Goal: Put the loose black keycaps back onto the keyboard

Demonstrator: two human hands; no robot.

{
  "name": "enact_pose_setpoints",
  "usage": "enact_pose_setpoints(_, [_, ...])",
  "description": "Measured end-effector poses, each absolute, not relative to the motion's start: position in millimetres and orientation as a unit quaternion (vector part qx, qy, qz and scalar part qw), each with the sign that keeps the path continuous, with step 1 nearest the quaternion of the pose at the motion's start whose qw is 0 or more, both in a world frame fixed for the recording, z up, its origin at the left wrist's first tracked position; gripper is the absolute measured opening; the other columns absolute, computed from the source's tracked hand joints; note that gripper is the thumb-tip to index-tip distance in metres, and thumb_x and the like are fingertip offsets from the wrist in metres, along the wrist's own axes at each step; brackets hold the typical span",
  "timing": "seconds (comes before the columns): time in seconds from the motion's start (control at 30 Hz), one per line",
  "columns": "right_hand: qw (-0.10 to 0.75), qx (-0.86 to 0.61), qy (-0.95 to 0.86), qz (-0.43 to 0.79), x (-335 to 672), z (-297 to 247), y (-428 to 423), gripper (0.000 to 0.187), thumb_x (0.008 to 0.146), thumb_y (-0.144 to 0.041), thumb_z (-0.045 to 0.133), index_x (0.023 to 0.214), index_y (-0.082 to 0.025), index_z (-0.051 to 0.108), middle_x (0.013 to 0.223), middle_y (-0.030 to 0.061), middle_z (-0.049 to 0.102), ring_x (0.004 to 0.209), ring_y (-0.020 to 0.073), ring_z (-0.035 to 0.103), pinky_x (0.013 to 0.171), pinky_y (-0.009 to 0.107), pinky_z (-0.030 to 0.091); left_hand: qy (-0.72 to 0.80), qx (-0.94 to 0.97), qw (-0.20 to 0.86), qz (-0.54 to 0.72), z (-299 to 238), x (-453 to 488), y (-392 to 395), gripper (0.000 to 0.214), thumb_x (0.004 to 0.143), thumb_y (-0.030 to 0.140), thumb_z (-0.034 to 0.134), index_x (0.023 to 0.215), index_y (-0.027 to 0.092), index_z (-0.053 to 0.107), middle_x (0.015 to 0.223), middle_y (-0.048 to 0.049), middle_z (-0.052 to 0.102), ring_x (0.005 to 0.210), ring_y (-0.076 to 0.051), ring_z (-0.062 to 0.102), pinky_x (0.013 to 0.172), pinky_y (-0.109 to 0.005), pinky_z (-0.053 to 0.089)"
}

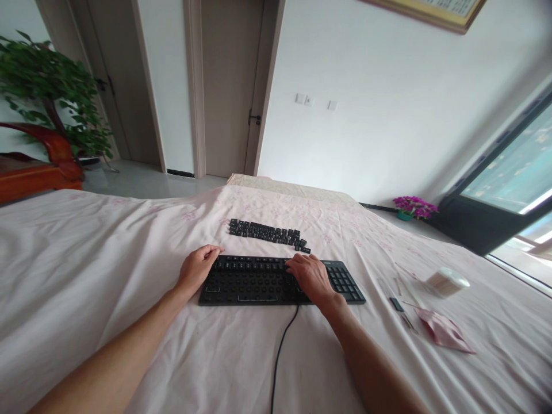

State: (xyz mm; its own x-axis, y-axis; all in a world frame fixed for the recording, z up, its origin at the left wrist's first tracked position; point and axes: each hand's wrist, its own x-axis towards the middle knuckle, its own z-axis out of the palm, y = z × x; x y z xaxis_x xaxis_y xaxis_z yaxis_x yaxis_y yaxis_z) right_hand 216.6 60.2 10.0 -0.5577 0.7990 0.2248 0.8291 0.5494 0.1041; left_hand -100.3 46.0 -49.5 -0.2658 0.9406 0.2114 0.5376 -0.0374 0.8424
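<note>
A black keyboard [259, 282] lies on the bed-like surface, its main lower area stripped of keycaps, while the top rows and the number pad still carry keys. At its far left corner, my left hand [199, 269] is closed, thumb and fingers together against the edge. My right hand [309, 276] rests over the upper right-middle part, fingers bent down onto the keys; what is under the fingertips is hidden. Loose black keycaps [265, 232] lie in rows just beyond the keyboard. A black cable [280, 351] runs from its near edge towards me.
On the right are a tub of cotton swabs [447, 283], a pink cloth [446, 330], a small dark piece [396, 304] and tweezers [409, 323]. A pale flowered sheet [172, 356] with folds covers the surface. Beyond stand doors, a plant [52, 86] and a wooden chair [56, 155].
</note>
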Motion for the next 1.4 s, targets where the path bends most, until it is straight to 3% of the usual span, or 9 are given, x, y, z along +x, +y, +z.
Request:
enact_pose_setpoints(0.8, [0.014, -0.455, -0.879, -0.138, 212.7, 10.6, 57.0, 0.022, 0.096, -0.024, 0.042, 0.097, -0.021, 0.063, 0.095, 0.0067, 0.064, 0.084, 0.0182, 0.058, 0.076, 0.03, 0.034, 0.655, 0.564, 0.225, 0.45, -48.9, -100.1, 45.1, 0.038, 0.083, 0.05, 0.045, 0.096, 0.024, 0.071, 0.098, -0.0008, 0.074, 0.086, -0.02, 0.065, 0.067, -0.025, 0.046])
enact_pose_setpoints(1.4, [0.052, -0.482, -0.87, -0.091, 213.4, 12.9, 58.1, 0.026, 0.095, -0.033, 0.046, 0.091, -0.025, 0.07, 0.088, 0.003, 0.066, 0.083, 0.0166, 0.06, 0.074, 0.027, 0.036, 0.662, 0.572, 0.208, 0.437, -45.8, -98.8, 44.0, 0.036, 0.083, 0.046, 0.044, 0.096, 0.026, 0.071, 0.098, -0.0001, 0.074, 0.087, -0.021, 0.065, 0.068, -0.025, 0.046])
